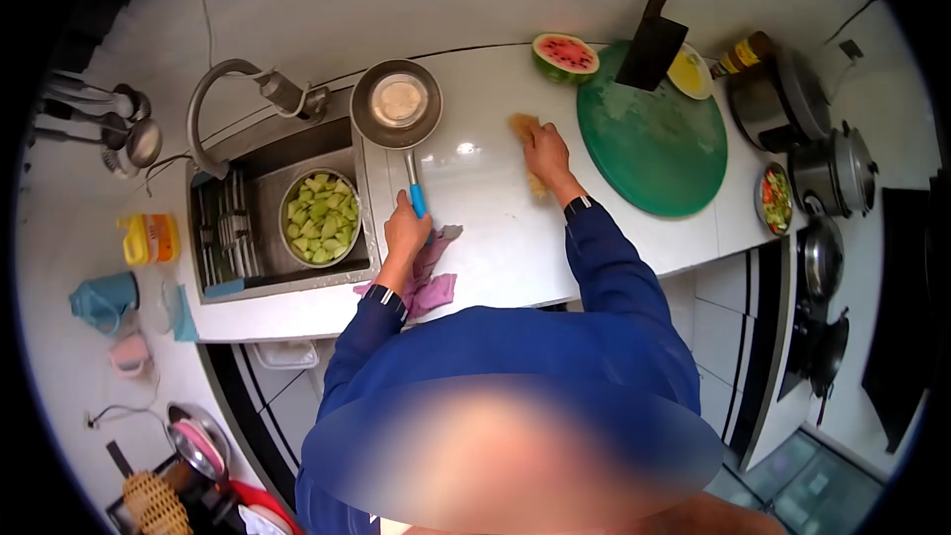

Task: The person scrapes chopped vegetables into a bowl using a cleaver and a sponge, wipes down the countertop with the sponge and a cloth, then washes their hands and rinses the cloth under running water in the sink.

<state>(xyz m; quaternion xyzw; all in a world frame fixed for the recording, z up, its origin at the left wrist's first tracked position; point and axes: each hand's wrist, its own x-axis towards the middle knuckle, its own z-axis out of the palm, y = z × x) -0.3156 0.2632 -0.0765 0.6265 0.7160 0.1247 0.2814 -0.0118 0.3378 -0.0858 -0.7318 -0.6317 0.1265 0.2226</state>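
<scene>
My left hand [406, 228] is closed on the blue handle of a small frying pan [423, 126], whose bowl reaches over the counter beside the sink. A pink cloth [431, 277] lies crumpled just under and beside that hand. My right hand [546, 152] holds a tan, brush-like scrubber [523, 125] against the white counter [485, 208], left of the green round cutting board [649, 149]. Part of the scrubber is hidden under the fingers.
In the sink [267, 144] sits a bowl of green chunks [320, 218] near the faucet [282, 94]. A cut watermelon [565, 56] and a cleaver [651, 54] are at the back; pots [778, 104] and a vegetable bowl [774, 198] stand right.
</scene>
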